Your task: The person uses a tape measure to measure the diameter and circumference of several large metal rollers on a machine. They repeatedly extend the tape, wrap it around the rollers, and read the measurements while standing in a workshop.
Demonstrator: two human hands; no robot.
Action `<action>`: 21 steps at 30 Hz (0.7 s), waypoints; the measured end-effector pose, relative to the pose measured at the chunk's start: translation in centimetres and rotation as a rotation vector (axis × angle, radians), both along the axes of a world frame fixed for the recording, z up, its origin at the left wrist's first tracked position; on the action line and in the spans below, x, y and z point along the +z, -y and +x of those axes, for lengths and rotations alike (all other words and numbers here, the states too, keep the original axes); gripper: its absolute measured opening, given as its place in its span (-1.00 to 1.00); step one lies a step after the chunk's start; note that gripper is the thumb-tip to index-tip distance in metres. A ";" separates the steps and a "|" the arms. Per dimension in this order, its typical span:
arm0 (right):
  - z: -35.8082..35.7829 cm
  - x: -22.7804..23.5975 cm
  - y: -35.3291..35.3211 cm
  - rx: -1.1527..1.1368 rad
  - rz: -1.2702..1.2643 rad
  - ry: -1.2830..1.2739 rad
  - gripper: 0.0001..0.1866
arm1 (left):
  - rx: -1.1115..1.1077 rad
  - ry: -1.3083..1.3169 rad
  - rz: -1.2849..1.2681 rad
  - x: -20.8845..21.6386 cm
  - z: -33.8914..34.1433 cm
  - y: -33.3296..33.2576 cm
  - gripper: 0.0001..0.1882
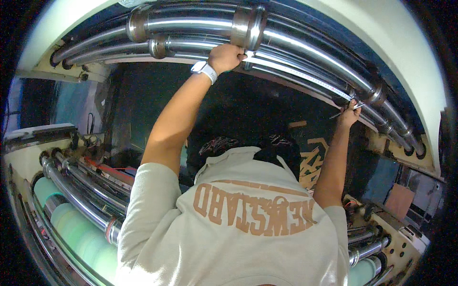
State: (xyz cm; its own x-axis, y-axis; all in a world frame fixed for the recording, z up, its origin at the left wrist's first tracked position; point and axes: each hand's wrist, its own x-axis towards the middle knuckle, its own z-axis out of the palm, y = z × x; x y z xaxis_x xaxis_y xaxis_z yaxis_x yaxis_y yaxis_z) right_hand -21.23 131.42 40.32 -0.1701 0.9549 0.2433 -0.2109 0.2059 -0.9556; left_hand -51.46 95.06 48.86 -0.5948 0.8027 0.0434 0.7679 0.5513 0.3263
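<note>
A worker in a beige short-sleeved shirt (pixel 257 248) reached both bare arms up to a bank of polished metal rollers (pixel 312 47), a graduated white measuring strip (pixel 310 79) spanning the space between the two hands. The left hand (pixel 226 58), a pale watch (pixel 205 71) on its wrist, pinched the strip's near end just below a broad roller collar (pixel 248 28). The right hand (pixel 350 114), at the far end, was closed around a slender tool (pixel 336 116); whether it also gripped the strip could not be told.

The strip's long axis ran rightward from the left hand to the right, alongside the rollers, its marked face turned toward the camera. It looked thin and light, probably springy along its length yet easily bent or twisted, and apt to slide on the smooth metal. Its two ends seemed the best places to hold, with fingertips kept off the markings. Well below the left hand, to its left, lay a pale green roller (pixel 78 229).
</note>
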 end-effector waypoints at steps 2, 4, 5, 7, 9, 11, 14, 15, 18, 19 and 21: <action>-0.4 1.3 1.5 0.007 -0.090 0.022 -0.89 | 0.045 0.022 -0.022 0.5 0.2 0.0 -0.73; 0.0 1.4 1.5 -0.009 -0.125 0.013 -0.89 | 0.045 -0.043 -0.023 0.0 0.4 -0.2 -0.73; 0.2 1.3 1.4 0.001 -0.126 0.019 -0.89 | 0.052 -0.034 -0.060 0.6 0.5 -0.4 -0.73; 0.6 1.1 1.2 0.021 -0.128 0.031 -0.87 | 0.059 -0.046 -0.083 1.0 0.8 -0.5 -0.73; 0.0 2.2 2.1 -0.013 -0.150 0.048 -0.85 | 0.072 -0.065 -0.099 0.7 0.8 -0.7 -0.73; 0.4 0.4 1.2 -0.008 0.017 0.140 -0.81 | 0.066 -0.080 -0.083 -0.3 0.4 -0.5 -0.74; 1.8 -1.7 -0.4 -0.145 -0.021 0.160 -0.74 | 0.081 -0.042 -0.125 1.7 1.4 -0.9 -0.77; 0.7 -0.9 1.7 -0.085 -0.197 0.010 -0.73 | 0.113 -0.044 -0.136 1.8 1.4 -0.7 -0.76; 1.3 -2.0 3.7 -0.108 -0.438 -0.096 -0.67 | 0.090 -0.054 -0.131 1.5 1.3 -0.8 -0.74; 1.1 -1.5 4.6 -0.066 -0.548 -0.144 -0.64 | 0.093 -0.049 -0.117 1.5 1.2 -0.6 -0.73; 1.4 -1.5 4.4 0.064 -0.704 -0.175 -0.59 | 0.116 -0.035 -0.131 1.9 1.6 -0.8 -0.71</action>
State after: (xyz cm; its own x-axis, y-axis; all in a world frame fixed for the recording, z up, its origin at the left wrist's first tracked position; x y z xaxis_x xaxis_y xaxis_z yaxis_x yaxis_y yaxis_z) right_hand -19.85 126.99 38.82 -0.2462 0.8845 -0.3964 -0.3637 -0.4634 -0.8081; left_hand -49.83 95.86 50.78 -0.6840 0.7287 -0.0341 0.7061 0.6731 0.2198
